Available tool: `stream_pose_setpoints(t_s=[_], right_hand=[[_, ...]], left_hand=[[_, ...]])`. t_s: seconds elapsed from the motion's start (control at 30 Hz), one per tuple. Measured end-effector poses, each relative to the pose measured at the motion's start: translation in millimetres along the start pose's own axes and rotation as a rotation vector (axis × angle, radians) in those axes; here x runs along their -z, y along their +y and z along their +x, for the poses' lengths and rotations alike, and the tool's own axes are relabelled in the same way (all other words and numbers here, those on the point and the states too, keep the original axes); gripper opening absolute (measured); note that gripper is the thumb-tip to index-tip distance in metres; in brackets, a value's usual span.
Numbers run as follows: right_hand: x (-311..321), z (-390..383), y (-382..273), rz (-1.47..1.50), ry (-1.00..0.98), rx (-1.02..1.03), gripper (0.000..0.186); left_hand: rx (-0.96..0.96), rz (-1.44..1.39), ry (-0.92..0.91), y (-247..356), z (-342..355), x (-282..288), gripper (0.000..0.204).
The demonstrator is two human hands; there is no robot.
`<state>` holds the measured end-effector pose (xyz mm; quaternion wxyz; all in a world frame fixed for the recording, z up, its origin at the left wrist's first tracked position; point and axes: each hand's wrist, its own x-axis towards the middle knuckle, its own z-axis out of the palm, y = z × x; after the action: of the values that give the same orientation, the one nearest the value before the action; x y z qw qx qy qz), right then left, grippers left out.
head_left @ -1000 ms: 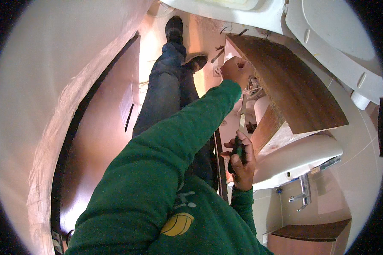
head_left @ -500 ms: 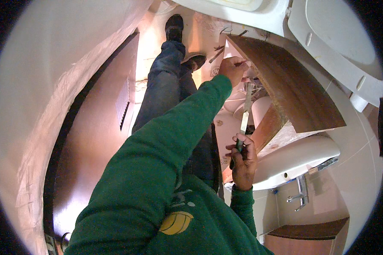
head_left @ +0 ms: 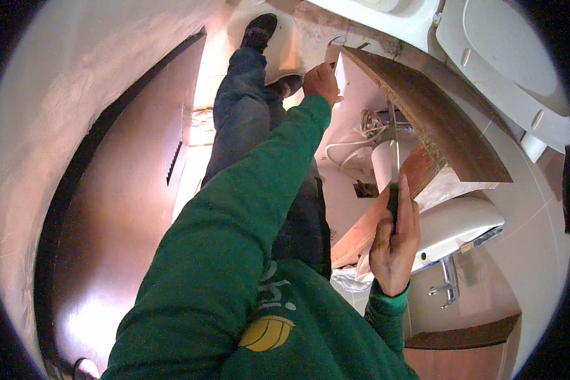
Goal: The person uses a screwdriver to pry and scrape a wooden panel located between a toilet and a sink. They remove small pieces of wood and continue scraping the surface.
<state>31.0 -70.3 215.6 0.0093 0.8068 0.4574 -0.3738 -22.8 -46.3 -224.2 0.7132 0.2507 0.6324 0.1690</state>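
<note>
My right hand [head_left: 396, 244] holds the dark handle of a long, narrow, flat-bladed metal tool [head_left: 394, 152], its exact kind unclear. The blade points away from me, beside the inner edge of a brown wooden cabinet panel [head_left: 437, 120], whose cut edge looks rough. It is too blurred to tell whether it touches the wood. Farther off and to the left, my left hand [head_left: 322, 83] has its fingers curled near the panel's far corner. What those fingers hold, if anything, is hidden. Inside the cabinet, a white pipe [head_left: 384, 166] and hoses [head_left: 351, 149] show beside the blade.
A white washbasin [head_left: 459, 225] with a chrome tap [head_left: 449, 282] is at right, next to the cabinet. White toilet parts [head_left: 506, 63] stand at the far right. A brown door [head_left: 126, 196] with a vent grille is along the left. My legs stretch out between them.
My left hand has moved left, out of the cabinet opening. My right hand has shifted right and away from me, bringing the tool's blade closer to the wooden panel.
</note>
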Motion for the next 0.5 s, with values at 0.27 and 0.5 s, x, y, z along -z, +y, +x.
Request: stream_pose_setpoints(t_s=[0.27, 0.5], right_hand=[[-40.8, 29.7, 12.8, -0.005, 0.071, -0.069, 0.056], [-59.8, 42.4, 10.9, 0.198, 0.108, -0.225, 0.057]], left_hand=[[-0.058, -0.196, -0.075, 78.8, -54.1, -5.2, 0.029], [0.049, -0.275, -0.243, 112.1, -71.7, -21.0, 0.037]])
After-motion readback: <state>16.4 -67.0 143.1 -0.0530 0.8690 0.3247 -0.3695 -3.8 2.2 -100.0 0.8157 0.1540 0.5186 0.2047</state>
